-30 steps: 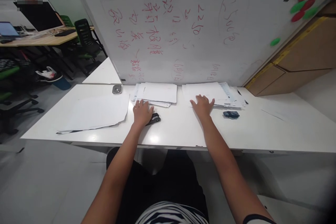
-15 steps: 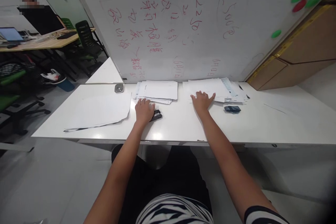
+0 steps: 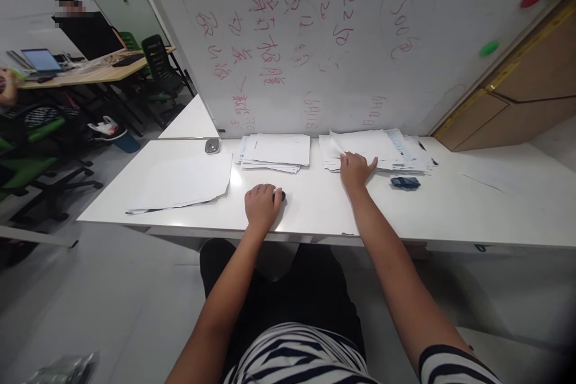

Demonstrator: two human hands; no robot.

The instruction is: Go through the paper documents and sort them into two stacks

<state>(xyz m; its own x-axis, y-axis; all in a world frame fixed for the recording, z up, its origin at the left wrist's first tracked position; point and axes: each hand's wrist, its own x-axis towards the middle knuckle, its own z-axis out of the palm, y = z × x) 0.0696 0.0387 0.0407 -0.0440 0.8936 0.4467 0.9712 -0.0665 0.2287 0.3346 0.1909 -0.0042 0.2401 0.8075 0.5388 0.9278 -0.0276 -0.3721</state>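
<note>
My left hand (image 3: 261,206) rests on the white table (image 3: 450,204), its fingers curled over a black stapler (image 3: 279,195) that is mostly hidden beneath it. My right hand (image 3: 355,169) sits at the near left corner of the right paper stack (image 3: 382,151), thumb and fingers lifting the corner of the top sheet. A second paper stack (image 3: 275,151) lies just beyond my left hand, apart from it.
Large loose sheets (image 3: 180,183) lie at the table's left. A small grey round object (image 3: 212,146) sits near the whiteboard (image 3: 315,42). A dark small object (image 3: 405,182) lies right of my right hand. Another person sits at a far desk (image 3: 81,72) with chairs.
My left hand pulled back from the left stack toward me, covering the stapler. My right hand moved onto the right stack and raised a sheet's corner. The camera shifted slightly left.
</note>
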